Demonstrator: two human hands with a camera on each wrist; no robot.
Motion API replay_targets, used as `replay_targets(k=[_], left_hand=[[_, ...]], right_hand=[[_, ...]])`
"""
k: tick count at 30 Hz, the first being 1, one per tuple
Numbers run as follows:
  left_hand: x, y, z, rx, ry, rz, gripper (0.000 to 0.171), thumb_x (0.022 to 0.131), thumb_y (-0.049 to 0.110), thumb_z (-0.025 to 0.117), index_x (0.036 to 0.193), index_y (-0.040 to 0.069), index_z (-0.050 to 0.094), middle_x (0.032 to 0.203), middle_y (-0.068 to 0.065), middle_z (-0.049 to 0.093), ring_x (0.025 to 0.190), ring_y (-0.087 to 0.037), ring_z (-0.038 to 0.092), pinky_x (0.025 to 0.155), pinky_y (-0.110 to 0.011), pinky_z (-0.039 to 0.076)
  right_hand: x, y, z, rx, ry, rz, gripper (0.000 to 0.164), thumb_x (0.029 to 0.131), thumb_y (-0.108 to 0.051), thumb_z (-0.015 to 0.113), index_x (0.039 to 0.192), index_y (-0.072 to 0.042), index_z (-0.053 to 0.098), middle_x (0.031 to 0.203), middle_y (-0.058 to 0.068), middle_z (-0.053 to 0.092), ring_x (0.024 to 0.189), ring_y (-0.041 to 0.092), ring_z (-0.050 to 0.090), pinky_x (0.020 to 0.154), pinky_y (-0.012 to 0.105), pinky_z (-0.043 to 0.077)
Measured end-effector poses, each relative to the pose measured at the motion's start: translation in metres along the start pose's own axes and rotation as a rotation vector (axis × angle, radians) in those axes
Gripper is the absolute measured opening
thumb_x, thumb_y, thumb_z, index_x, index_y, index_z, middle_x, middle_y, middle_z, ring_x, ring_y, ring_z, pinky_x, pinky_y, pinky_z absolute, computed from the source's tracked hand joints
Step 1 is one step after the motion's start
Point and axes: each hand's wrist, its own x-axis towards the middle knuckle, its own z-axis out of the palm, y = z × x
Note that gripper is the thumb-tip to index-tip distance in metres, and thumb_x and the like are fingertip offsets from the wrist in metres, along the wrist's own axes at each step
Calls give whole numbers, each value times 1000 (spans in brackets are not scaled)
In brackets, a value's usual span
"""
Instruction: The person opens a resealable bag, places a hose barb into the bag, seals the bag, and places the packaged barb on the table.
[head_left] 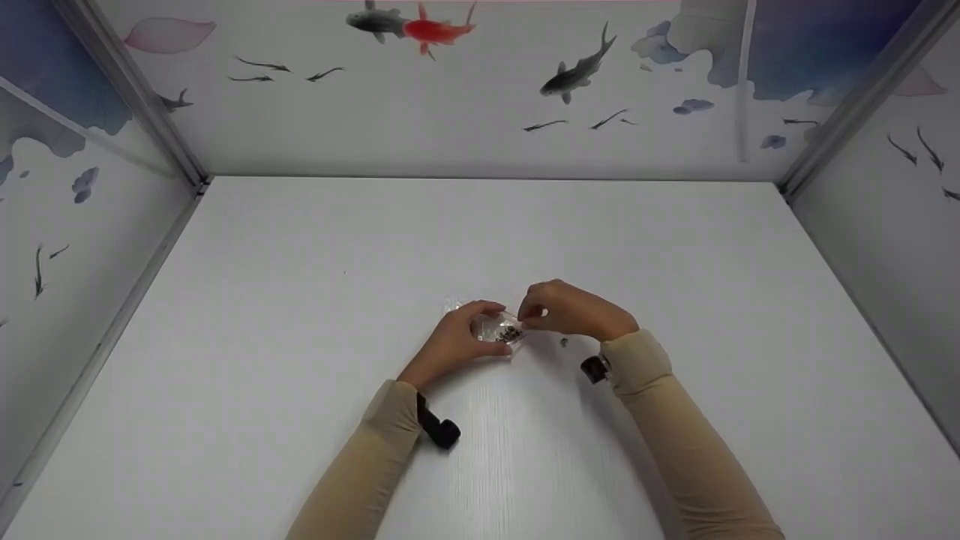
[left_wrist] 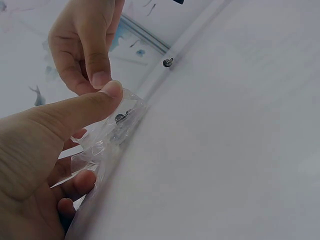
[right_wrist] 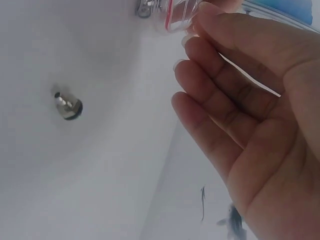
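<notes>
A clear plastic zip bag (head_left: 489, 327) with small metal parts (head_left: 511, 334) inside is held just over the middle of the white table. My left hand (head_left: 456, 336) grips the bag between thumb and fingers; in the left wrist view the plastic (left_wrist: 107, 132) crumples against the fingers. At the bag's right end, my right hand (head_left: 576, 310) pinches its edge, where a red zip line shows in the right wrist view. A small metal fitting (right_wrist: 69, 106) with a dark ring lies loose on the table, just below the right hand in the head view.
The white tabletop (head_left: 300, 450) reaches to upright panels (head_left: 465, 112) printed with fish, at the back and both sides. Metal corner posts (head_left: 847, 97) stand at the back corners. A small black device (head_left: 442, 431) is strapped to each wrist.
</notes>
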Motion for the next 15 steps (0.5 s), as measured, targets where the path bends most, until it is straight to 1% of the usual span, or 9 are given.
replay_targets(k=[9,14,15], left_hand=[[2,-1,1,-1,7,-12,63,72,33,84,129,19,60,132,1,58,113,-16,52,98,-38,41],[1,-1,1,1,9,-5,64,72,33,84,129,20,59,133,2,58,117,-17,52,100,-38,41],[1,-1,1,1,8,-6,64,72,33,84,129,20,59,132,2,59,115,-16,52,99,-38,41]], right_hand=[[-12,9,-4,1,-28,73,15,87,-8,69,102,-7,73,98,4,69,90,17,61,83,35,52],[-19,15,-6,15,-38,100,15,87,-8,70,102,-7,73,98,3,69,90,17,60,82,35,52],[-20,16,-6,20,-41,105,15,86,-7,70,101,-7,73,98,3,69,91,17,60,82,35,52]])
